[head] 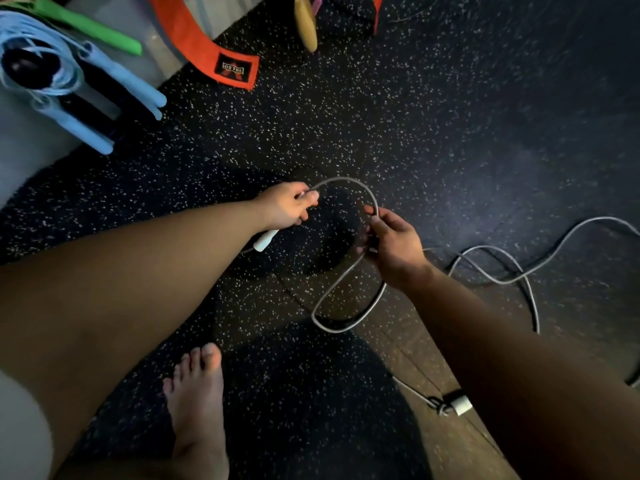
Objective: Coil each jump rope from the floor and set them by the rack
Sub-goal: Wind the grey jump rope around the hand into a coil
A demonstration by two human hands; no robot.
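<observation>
Speckled black rubber floor (pixel 450 116) fills the background, with a wooden strip nearer my feet. My left hand (pixel 287 206) is closed on the white handle (pixel 265 240) of the grey jump rope (pixel 349 183), whose cord arches from that grip across to my right hand (pixel 391 242), where the fingers pinch it shut. Below the right grip one loop hangs; beyond it, to the right, the remaining cord lies in loose curves on the floor, ending at a second handle (pixel 462 406). I judge the cord light, springy and smooth, likely to uncoil if slackened; best taken at even spacings, loops gathered against the handle. Blue ropes (pixel 104 81) lie far upper left.
</observation>
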